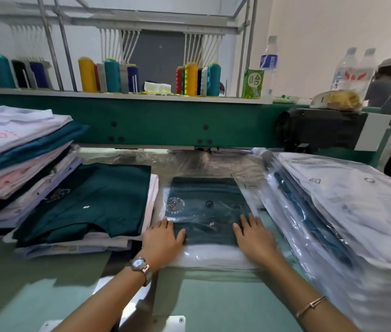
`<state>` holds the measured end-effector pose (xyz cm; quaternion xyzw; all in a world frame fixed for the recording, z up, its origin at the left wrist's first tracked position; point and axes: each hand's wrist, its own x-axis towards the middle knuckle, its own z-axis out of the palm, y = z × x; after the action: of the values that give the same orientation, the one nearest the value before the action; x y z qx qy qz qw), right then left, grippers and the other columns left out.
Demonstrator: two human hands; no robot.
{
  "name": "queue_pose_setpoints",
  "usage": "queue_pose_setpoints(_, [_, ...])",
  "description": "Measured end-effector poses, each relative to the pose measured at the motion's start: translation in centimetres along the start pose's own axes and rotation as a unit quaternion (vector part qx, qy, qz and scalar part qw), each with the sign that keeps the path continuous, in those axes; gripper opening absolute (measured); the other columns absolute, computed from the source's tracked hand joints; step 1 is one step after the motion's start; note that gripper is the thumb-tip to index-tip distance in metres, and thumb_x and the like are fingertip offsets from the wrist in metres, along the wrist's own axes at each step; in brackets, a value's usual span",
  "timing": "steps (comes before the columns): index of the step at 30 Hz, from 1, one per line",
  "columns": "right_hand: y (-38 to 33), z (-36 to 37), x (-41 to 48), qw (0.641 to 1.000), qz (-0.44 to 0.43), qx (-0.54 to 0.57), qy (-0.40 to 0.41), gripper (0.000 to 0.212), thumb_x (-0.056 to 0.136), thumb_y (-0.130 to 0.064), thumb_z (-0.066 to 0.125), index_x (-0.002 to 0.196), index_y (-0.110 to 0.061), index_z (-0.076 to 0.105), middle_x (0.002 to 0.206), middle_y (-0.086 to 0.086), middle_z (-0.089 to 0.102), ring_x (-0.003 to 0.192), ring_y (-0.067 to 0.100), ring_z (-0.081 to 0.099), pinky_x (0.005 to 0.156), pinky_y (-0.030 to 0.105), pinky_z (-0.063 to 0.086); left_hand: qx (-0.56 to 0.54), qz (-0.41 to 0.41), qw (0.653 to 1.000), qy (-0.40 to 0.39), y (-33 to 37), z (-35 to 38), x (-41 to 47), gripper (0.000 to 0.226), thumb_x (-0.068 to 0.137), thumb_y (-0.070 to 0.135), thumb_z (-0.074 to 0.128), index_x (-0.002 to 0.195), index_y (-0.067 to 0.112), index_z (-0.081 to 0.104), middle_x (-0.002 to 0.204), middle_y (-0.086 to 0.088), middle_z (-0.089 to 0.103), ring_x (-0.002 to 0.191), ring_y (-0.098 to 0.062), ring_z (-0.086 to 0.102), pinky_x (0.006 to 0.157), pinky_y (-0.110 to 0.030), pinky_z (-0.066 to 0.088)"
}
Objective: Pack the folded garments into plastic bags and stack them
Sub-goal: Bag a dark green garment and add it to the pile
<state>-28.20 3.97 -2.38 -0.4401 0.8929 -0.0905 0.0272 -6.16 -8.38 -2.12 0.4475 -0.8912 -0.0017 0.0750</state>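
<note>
- Head view: the left hand and the right hand lie palm down on the near end of a bagged dark green garment, 1 hand at each near corner.
- Fingers of both hands are straight and slightly spread, pressing flat on the plastic; neither hand grips anything.
- The bagged garment lies at the centre of the green table, on top of white bagged pieces.
- Just to its left, an unbagged folded green garment tops a low pile; a taller pile of folded garments stands further left.
- To the right, a stack of bagged garments leans beside the right hand.
- A wristwatch is on the left wrist, a bracelet on the right forearm.
- Behind, thread cones stand on a shelf above a green machine beam.
</note>
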Motion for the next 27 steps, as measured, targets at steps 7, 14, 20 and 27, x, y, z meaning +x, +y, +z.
queue_pose_setpoints(7, [1.6,-2.4,-4.4,0.987,0.069,0.017,0.143,0.044,0.104,-0.035,0.023,0.125,-0.007,0.05,0.123,0.011,0.055,0.11,0.025,0.052,0.092,0.035,0.045,-0.037,0.15,0.974,0.167,5.5,-1.0,-2.0,0.044,0.103,0.036,0.035,0.143,0.018,0.043,0.147,0.0,0.046,0.133,-0.019,0.043,0.111,-0.035,0.028])
queue_pose_setpoints(14, [1.9,-4.1,-6.6,0.977,0.111,-0.012,0.179,0.02,0.096,-0.017,0.045,0.105,-0.009,0.062,0.102,0.008,0.067,0.094,0.024,0.063,0.067,0.028,0.043,0.0,0.406,0.885,0.23,13.4,-0.4,-5.1,0.037,0.084,0.055,0.058,0.107,0.027,0.068,0.104,0.012,0.066,0.09,-0.008,0.061,0.077,-0.023,0.047])
queue_pose_setpoints(20, [3.1,-4.7,-6.8,0.974,0.122,0.02,0.188,0.022,0.098,-0.019,0.047,0.097,-0.008,0.066,0.095,0.008,0.068,0.077,0.02,0.059,0.058,0.024,0.041,-0.108,0.368,0.885,0.265,16.0,-0.1,-4.7,0.024,0.073,0.041,0.08,0.084,0.024,0.068,0.085,0.008,0.065,0.072,-0.011,0.058,0.062,-0.024,0.044])
queue_pose_setpoints(27, [4.1,-4.6,-6.2,0.956,0.134,0.203,0.163,0.033,0.09,-0.015,0.052,0.12,-0.016,0.065,0.123,0.007,0.065,0.109,0.027,0.06,0.088,0.031,0.046,-0.307,0.278,0.876,0.248,17.2,0.5,-4.7,0.014,0.085,0.034,0.066,0.09,0.02,0.067,0.09,0.004,0.063,0.078,-0.017,0.059,0.064,-0.031,0.047])
